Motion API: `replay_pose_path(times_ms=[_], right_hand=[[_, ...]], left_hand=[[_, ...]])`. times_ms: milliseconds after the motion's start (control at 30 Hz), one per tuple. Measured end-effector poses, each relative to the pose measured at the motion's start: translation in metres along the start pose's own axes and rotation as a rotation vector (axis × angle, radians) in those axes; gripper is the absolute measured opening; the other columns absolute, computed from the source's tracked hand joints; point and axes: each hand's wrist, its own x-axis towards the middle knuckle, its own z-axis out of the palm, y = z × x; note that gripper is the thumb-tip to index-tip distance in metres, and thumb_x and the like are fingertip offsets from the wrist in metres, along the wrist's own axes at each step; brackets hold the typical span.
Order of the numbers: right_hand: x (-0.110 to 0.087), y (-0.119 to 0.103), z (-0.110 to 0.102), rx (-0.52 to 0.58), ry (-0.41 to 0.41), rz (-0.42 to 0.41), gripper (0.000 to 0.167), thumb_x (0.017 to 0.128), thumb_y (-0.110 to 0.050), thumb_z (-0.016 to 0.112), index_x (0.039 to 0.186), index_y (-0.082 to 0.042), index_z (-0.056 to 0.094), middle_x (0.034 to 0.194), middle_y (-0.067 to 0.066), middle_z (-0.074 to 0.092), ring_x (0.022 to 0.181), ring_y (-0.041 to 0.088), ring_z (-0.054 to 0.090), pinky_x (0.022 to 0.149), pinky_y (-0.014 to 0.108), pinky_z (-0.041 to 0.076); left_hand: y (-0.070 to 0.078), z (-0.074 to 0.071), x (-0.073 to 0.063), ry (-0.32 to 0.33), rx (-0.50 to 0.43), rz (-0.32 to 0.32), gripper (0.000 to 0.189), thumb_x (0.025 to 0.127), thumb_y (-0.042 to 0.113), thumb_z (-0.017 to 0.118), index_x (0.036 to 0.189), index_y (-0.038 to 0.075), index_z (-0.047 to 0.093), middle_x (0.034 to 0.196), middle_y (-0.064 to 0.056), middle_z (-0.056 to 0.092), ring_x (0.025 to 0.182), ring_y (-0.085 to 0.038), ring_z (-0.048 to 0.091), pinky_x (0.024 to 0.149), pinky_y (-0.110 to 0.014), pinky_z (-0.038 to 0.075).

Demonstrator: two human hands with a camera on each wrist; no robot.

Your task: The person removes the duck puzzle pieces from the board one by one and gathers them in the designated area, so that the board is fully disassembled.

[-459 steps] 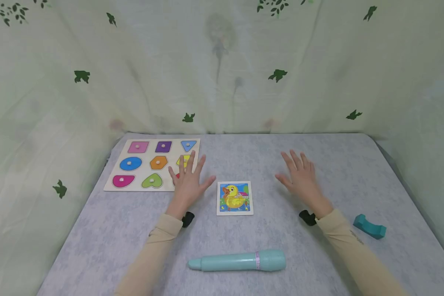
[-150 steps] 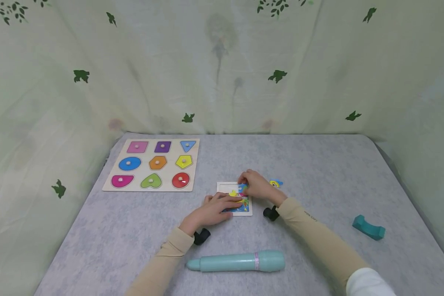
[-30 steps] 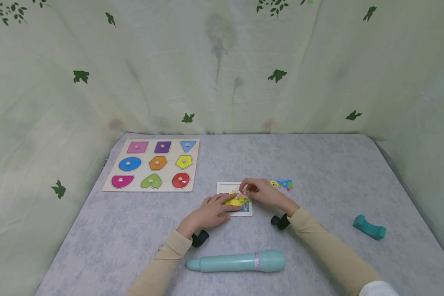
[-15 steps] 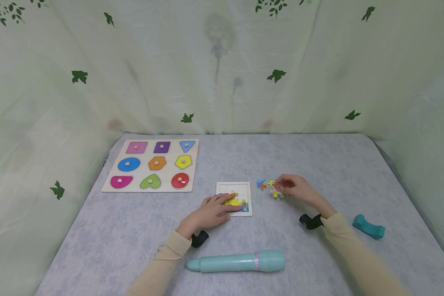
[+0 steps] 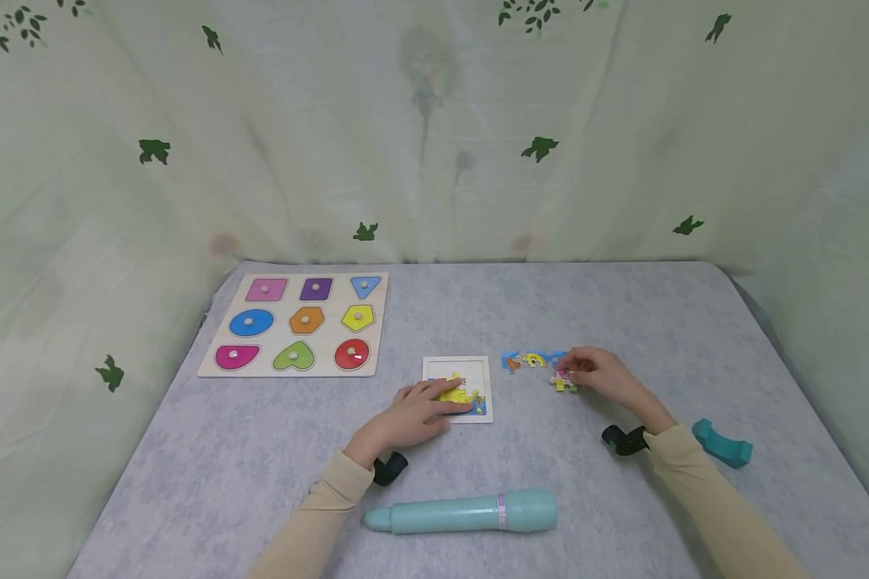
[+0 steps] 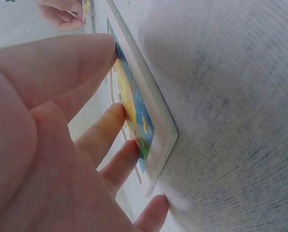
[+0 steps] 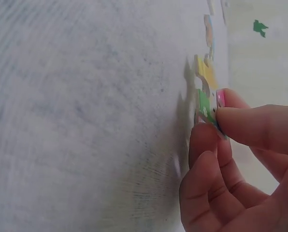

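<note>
Table: I log a knobbed shape board near its far-left corner. Left hand nearly straight-fingered, gripping nothing; right hand pinching. Jigsaw tray mid-table, partly beneath left hand, likely for steadying. Pinched jigsaw piece, held by one edge, just near-edge side of loose pieces.

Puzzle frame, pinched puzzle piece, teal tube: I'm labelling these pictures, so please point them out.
Puzzle frame [image 5: 474,370], head view, on its bare upper inside.
Pinched puzzle piece [image 7: 203,102], right wrist view, on its green part.
Teal tube [image 5: 456,515], head view, on the middle of its body.
</note>
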Motion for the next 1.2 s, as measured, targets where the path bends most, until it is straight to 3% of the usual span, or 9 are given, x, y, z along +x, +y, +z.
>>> replay_pose_path(times_ms=[200,433,700,933,1200], right_hand=[[0.001,0.002,0.003,-0.057,0.004,-0.026,0.016,0.088,0.003,0.059,0.096,-0.004,0.07,0.088,0.007,0.056,0.074,0.021,0.052,0.06,0.034,0.046],[0.003,0.001,0.007,-0.174,0.027,-0.04,0.016,0.087,0.003,0.062,0.095,-0.008,0.07,0.091,0.007,0.057,0.083,0.023,0.053,0.072,0.039,0.045],[0.003,-0.006,0.009,-0.267,0.03,-0.077,0.014,0.086,0.003,0.064,0.092,-0.009,0.068,0.085,0.005,0.053,0.076,0.02,0.051,0.068,0.038,0.045],[0.007,-0.016,0.012,-0.167,0.056,-0.111,0.015,0.085,0.004,0.063,0.095,-0.006,0.068,0.087,0.005,0.057,0.079,0.022,0.055,0.068,0.037,0.046],[0.027,-0.051,0.037,-0.056,-0.061,-0.207,0.012,0.088,0.003,0.062,0.099,0.0,0.065,0.09,0.008,0.062,0.08,0.019,0.056,0.07,0.033,0.047]], left_hand=[[0.001,0.0,0.0,0.0,-0.009,0.002,0.041,0.098,0.017,0.053,0.138,0.024,0.054,0.154,-0.005,0.028,0.136,-0.035,0.026,0.103,-0.059,0.02],[0.002,0.0,-0.002,0.014,-0.015,0.01,0.041,0.097,0.016,0.053,0.138,0.023,0.055,0.153,-0.006,0.03,0.136,-0.035,0.027,0.103,-0.059,0.02],[0.001,0.0,-0.002,0.022,-0.011,0.012,0.041,0.097,0.017,0.053,0.137,0.023,0.055,0.153,-0.005,0.03,0.137,-0.033,0.025,0.102,-0.057,0.02],[-0.003,0.002,-0.004,0.036,-0.01,0.03,0.038,0.098,0.019,0.054,0.135,0.023,0.057,0.153,-0.005,0.03,0.139,-0.03,0.023,0.103,-0.056,0.02],[-0.005,0.002,-0.009,0.058,-0.005,-0.004,0.038,0.097,0.02,0.055,0.135,0.023,0.058,0.153,-0.008,0.03,0.138,-0.032,0.023,0.104,-0.057,0.02]])
